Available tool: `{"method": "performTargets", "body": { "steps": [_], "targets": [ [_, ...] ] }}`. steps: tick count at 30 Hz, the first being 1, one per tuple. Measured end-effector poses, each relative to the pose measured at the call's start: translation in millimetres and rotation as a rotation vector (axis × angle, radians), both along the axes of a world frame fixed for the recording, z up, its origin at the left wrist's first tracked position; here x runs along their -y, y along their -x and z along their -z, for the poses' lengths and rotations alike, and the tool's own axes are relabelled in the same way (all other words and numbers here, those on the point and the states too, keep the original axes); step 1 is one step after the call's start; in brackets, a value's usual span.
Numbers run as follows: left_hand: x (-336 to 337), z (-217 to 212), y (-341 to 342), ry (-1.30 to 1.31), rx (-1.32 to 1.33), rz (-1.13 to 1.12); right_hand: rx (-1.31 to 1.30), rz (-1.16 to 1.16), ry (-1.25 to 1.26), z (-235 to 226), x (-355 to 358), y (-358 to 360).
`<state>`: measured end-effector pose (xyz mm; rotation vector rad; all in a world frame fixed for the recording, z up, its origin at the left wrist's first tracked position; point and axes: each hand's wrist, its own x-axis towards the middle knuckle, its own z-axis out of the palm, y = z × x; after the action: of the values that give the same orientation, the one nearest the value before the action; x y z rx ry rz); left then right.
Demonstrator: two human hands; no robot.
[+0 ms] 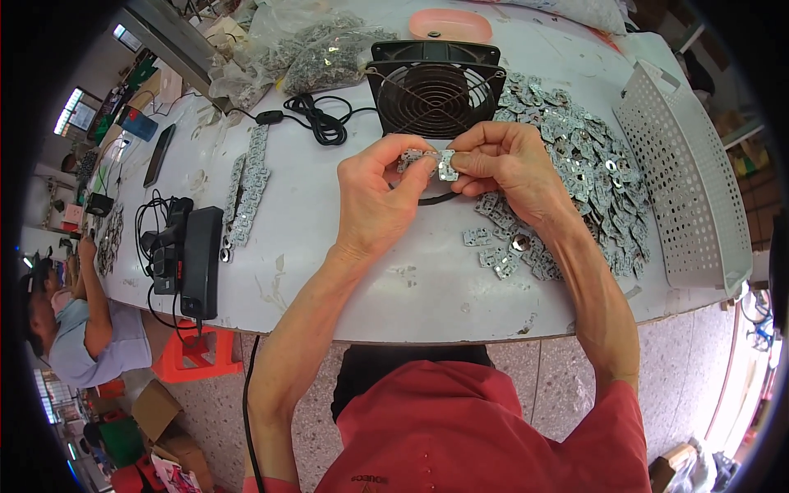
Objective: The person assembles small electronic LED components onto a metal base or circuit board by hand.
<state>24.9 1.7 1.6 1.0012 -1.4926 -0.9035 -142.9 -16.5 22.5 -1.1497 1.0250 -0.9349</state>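
Observation:
My left hand and my right hand meet over the table in front of a black fan. Between the right thumb and fingers is a small silvery stamped metal plate. The left thumb and forefinger pinch another silvery metal piece, partly hidden by the fingers; whether the two pieces are joined I cannot tell. A large heap of similar metal plates spreads beside and beyond my right forearm, with a few loose ones near its front edge.
Overlapping rows of metal plates lie at the left, near a black power strip with plugs and cables. A white perforated basket stands right. Bags of parts and a pink tray sit far back. Another person works at far left.

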Motion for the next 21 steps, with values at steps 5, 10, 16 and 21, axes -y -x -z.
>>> {"method": "performTargets", "body": {
  "steps": [5, 10, 16, 21],
  "targets": [
    [0.2, -2.9, -2.9, -0.078, -0.014, 0.039, 0.039, 0.035, 0.011, 0.0, 0.0, -0.7],
    [1.5, -2.8, -1.9, -0.133, -0.099, 0.059, 0.056, 0.049, 0.011, 0.0, -1.4, -0.2],
    [3.3, -2.8, -3.2, -0.158, -0.148, 0.073, 0.079, 0.054, 0.017, -1.4, -1.8, 0.4],
    [5.0, -3.7, -3.9, -0.155, -0.214, 0.056, 0.074, 0.049, 0.025, -3.2, -2.0, 0.1]
  ]
}}
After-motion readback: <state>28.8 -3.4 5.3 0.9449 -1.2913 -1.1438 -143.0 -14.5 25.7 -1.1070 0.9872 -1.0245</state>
